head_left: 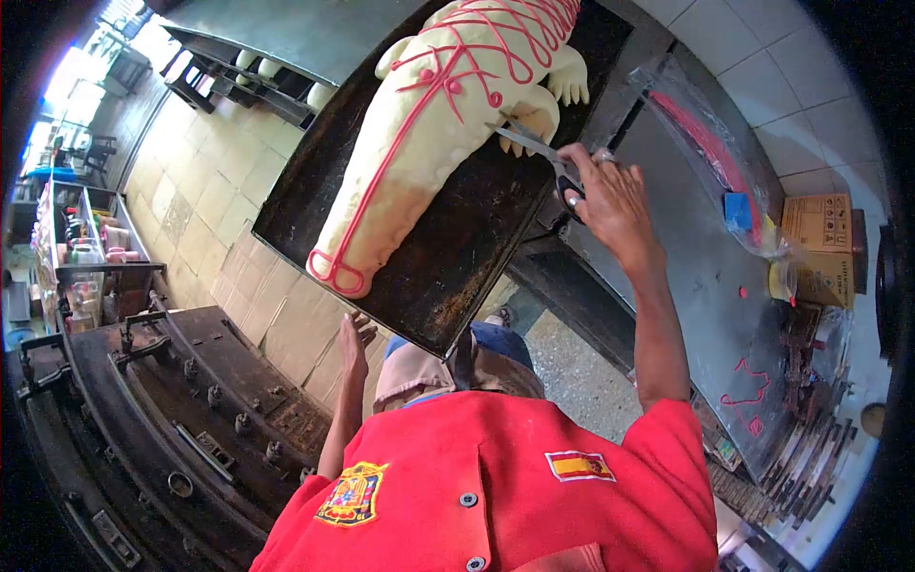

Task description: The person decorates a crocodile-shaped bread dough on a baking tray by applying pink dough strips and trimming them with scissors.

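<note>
A large pale dough figure [410,162], shaped like a crocodile with clawed feet, lies on a dark baking tray [467,229]. Pink strips [386,181] run along its back in a line, criss-crosses and loops. My right hand [610,200] is closed around the handles of a pair of scissors [534,143]. Their blades are apart, with the tips over the figure's side by a clawed foot. Just off the tray's near edge, close to the narrow end of the figure, my left hand [355,338] holds nothing, its fingers apart.
On the grey table [658,219] at right lie a plastic bag [705,143] with pink dough, a blue block [738,211] and thin pink scraps [748,386]. Cardboard boxes [818,238] stand by the tiled wall. Dark metal machinery [181,419] fills the lower left.
</note>
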{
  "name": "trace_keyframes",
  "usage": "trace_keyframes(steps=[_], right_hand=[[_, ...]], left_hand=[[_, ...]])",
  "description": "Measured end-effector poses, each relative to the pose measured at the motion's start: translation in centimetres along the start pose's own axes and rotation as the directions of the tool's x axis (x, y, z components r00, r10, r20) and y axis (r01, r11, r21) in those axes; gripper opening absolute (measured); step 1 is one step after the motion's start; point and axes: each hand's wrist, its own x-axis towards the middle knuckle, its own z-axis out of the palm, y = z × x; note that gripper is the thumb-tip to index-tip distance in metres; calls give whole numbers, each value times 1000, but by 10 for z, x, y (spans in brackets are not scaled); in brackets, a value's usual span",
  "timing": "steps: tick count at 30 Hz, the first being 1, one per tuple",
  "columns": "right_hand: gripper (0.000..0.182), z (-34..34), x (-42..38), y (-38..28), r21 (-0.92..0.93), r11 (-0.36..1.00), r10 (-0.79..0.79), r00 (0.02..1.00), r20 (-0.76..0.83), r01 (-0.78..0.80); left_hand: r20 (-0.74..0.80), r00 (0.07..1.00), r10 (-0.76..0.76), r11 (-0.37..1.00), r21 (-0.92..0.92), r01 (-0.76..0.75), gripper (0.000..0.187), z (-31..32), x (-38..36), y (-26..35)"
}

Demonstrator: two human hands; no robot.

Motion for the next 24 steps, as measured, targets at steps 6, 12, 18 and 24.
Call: trace_keyframes(steps=[6,12,18,24], right_hand=[[35,-35,-7,-14,-4,999,46,992,115,-45],[41,-55,-2,-66,85,986,-154,983,100,146],[38,-46,5,-68,39,965,-261,965,25,260],[32,-63,-5,-100,10,979,-201,955,218,204]], left_hand=[[-36,999,-10,999,-48,8,60,1,3,-1],[-10,1000,-25,999,-39,25,61,7,4,0],[-26,999,-36,995,-92,33,57,-2,16,-7],[-52,998,-37,994,-107,32,56,-15,17,-13]])
